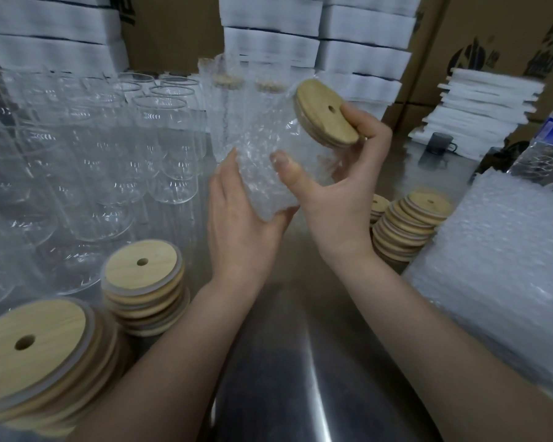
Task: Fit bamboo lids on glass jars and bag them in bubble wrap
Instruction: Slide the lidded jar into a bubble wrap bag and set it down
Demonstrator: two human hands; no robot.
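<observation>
My right hand [336, 199] is wrapped round the jar [296, 138] just below its lid [324, 114], thumb across the glass and fingertips on the lid's rim; my left hand [240, 224] cups the bag [259, 177] round the jar's lower end. The jar is held in the air over the table [300, 346], tilted, its body in the bag and its lid bare to the far right. I judge it fairly light but rigid and breakable; the bag is soft and may slide on the glass, so the safe hold is the body under the lid, not the lid, which could pull off. Bare jars [170, 148] crowd the left, close enough to knock; wrapped jars [227, 90] stand far; lid stacks [144, 285] sit near left and right; a pile of bags [498, 266] lies right, a bottle [549, 138] beyond it.
</observation>
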